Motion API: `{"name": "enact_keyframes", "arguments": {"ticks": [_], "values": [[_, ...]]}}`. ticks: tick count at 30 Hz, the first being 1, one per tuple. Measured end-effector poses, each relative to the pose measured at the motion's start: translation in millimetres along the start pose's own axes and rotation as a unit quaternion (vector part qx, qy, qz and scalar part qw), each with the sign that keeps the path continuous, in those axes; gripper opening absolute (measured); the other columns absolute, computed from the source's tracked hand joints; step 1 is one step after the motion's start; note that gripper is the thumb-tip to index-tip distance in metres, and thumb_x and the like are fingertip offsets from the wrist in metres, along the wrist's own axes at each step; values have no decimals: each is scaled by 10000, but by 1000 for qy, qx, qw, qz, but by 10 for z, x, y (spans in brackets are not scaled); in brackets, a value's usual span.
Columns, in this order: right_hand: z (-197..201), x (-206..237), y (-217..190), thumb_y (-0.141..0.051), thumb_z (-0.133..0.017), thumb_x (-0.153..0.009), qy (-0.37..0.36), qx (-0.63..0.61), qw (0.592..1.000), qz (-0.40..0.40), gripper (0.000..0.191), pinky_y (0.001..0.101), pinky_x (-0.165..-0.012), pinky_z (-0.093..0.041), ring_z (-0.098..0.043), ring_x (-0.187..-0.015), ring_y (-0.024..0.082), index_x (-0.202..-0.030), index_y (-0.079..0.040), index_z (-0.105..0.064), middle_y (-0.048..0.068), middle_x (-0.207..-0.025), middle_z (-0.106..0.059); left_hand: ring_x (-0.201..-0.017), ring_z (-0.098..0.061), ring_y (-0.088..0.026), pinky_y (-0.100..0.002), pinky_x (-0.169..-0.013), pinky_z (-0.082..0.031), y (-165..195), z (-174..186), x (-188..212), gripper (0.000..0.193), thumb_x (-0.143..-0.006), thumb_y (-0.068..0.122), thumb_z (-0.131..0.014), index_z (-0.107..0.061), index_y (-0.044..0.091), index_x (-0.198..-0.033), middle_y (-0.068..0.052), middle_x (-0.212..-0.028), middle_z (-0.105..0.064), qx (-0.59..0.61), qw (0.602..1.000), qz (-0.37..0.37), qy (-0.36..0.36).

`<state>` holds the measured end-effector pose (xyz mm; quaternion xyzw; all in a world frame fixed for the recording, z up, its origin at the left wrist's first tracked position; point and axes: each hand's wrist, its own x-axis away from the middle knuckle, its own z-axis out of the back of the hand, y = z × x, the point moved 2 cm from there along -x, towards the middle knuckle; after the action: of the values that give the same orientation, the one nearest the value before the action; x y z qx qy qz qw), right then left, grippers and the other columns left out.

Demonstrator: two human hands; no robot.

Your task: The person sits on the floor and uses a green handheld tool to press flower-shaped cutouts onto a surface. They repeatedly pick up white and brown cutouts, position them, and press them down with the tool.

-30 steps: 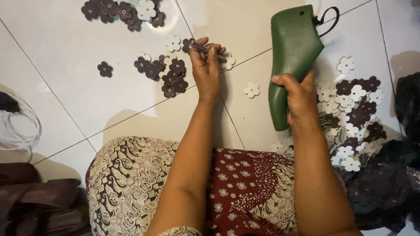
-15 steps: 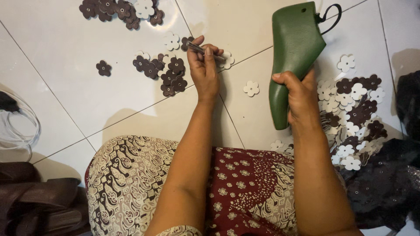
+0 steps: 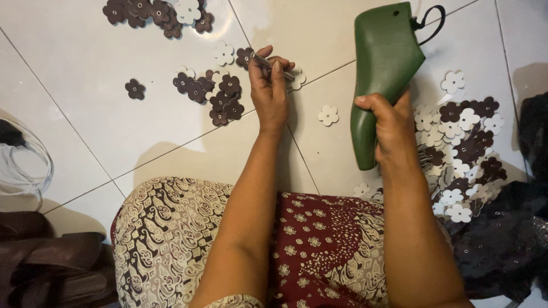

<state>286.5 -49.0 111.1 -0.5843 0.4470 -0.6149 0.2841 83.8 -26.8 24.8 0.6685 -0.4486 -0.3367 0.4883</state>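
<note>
Both hands grip: right [image 3: 394, 122] holds green shoe last [image 3: 382, 74] upright, toe down; left [image 3: 269, 94] pinches pen [image 3: 274, 67].

Shoe last [image 3: 383, 68] showing solid dark green, black cord loop [image 3: 429, 20] at its 1 o'clock. Floor [image 3: 103, 97] tiles showing glossy white with thin dark grout lines. Flower cutouts [image 3: 220, 94] at floor centre mixing dark brown and white; flower pile [image 3: 462, 142] at 3 o'clock showing the same two colours, plus a brown cluster [image 3: 154, 11] at 11 o'clock. Lap cloth [image 3: 165, 234] at 6 o'clock showing batik: cream with dark brown scrolls on one side, maroon with small cream dots and flowers on the other. Dark fabric [image 3: 514, 239] at 4 o'clock looking black.
</note>
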Motion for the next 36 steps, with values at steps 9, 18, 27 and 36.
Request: {"name": "enact_keyframes", "arguments": {"ticks": [9,18,27,36], "values": [[9,39,19,-74,-707,-763,5,15,1000,-5,715,304,-854,-558,-612,-1006,185,-1423,-2,-440,92,-1144,-587,-1085,-713,-166,-295,-976,-562,-25,-6,44,211,-1117,100,-546,-508,31,-1312,-74,-1089,-725,-83,997,-3,-5],[-84,202,-156,-61,-761,-762,-17,144,983,111,690,308,-876,-577,-646,-1007,194,-1383,7,-468,96,-1172,-627,-1083,-725,-148,-282,-940,-613,6,-88,139,256,-1038,-19,-629,-590,95,-1264,-69,-1186,-681,-195,975,-97,-44],[-193,669,-348,-71,-805,-834,-144,267,905,299,619,314,-917,-559,-651,-966,200,-1410,-46,-580,102,-1101,-650,-1014,-712,-162,-281,-894,-596,-7,-53,152,264,-1020,-9,-677,-607,131,-1233,-33,-1153,-697,-236,960,-141,-43],[-183,581,-328,-145,-838,-802,-56,306,911,270,784,368,-1047,-558,-677,-1171,269,-1480,-5,-470,154,-1304,-654,-1016,-709,-170,-292,-871,-586,15,-40,137,238,-1016,-7,-671,-626,117,-1214,-45,-1153,-702,-220,969,-104,-47]]}}
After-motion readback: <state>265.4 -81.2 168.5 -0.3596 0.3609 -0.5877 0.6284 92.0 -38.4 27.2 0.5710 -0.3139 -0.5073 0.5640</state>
